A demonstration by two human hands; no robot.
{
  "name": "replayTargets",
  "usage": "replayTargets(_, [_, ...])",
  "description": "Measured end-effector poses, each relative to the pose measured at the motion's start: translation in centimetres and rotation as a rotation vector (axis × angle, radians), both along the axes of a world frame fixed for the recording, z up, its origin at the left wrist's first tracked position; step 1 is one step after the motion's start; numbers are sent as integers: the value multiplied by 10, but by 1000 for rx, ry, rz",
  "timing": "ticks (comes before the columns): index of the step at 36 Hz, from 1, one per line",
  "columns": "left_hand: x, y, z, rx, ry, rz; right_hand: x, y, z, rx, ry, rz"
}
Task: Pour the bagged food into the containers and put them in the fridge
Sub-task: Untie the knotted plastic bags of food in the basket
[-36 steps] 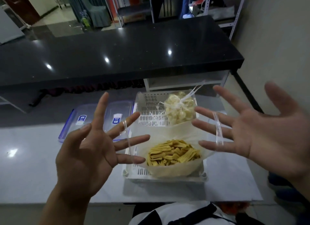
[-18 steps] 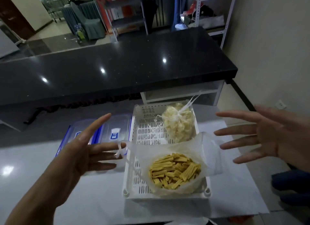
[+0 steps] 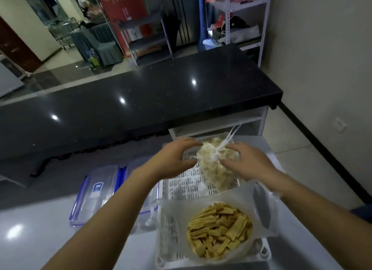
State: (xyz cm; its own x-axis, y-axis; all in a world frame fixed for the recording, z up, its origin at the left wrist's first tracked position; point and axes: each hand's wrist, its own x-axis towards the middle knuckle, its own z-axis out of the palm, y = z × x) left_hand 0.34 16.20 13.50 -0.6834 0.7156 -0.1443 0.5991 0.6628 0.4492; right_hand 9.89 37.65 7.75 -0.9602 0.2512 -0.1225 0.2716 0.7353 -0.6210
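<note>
Change: both hands, earlier spread apart above the basket, now meet at the tied bag.
Left fingers [image 3: 189, 149]: curled, touching the bag's left flank.
Right fingers [image 3: 231, 153]: curled over its right side beside the knot [image 3: 216, 156]; firm grip cannot be told.
Tied bag [image 3: 213, 169]: centre frame, in the white basket [image 3: 181, 187]; long axis runs away from the viewer.
Open bag [image 3: 219, 227]: lower frame, yellow strips.
Containers [image 3: 96, 193]: left, lidded.
Nearer hand: neither.
</note>
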Motion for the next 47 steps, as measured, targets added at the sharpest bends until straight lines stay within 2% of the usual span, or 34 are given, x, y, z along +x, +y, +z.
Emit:
replayTargets(3, [-14, 24, -20, -26, 82, -54, -9, -13, -17, 103, 38, -37])
replayTargets(6, [-27, 45, -36, -50, 83, -90, -13, -23, -31, 109, 88, -91])
replayTargets(10, [-38, 62, -53, -59, 64, -118, -15, -31, -43, 28, 165, -192])
replayTargets(14, [-44, 65, -61, 28, 77, -104, -20, -29, -50, -90, 189, -262])
replayTargets(23, [-37, 49, -69, 95, 156, -66, -22, -25, -50, -260, 220, -226])
replayTargets(29, [-15, 25, -76, 287, 123, 99, -18, -18, -33, -270, 264, -138])
replayTargets(34, [4, 10, -63, 571, 96, 284, -17, -14, -7, -279, 366, -28])
replayTargets(37, [17, 4, -62, 663, 124, 322, -12, -12, -5, -269, 437, 45])
replayTargets(39, [25, 2, -71, 621, 106, 346, -8, -12, -14, -226, 403, 88])
replayTargets(43, [39, 0, -95, 439, 29, 358, -1, -15, -40, -139, 193, 145])
replayTargets(47, [43, 1, -97, 461, 118, 299, 3, -11, -41, -202, 293, 61])
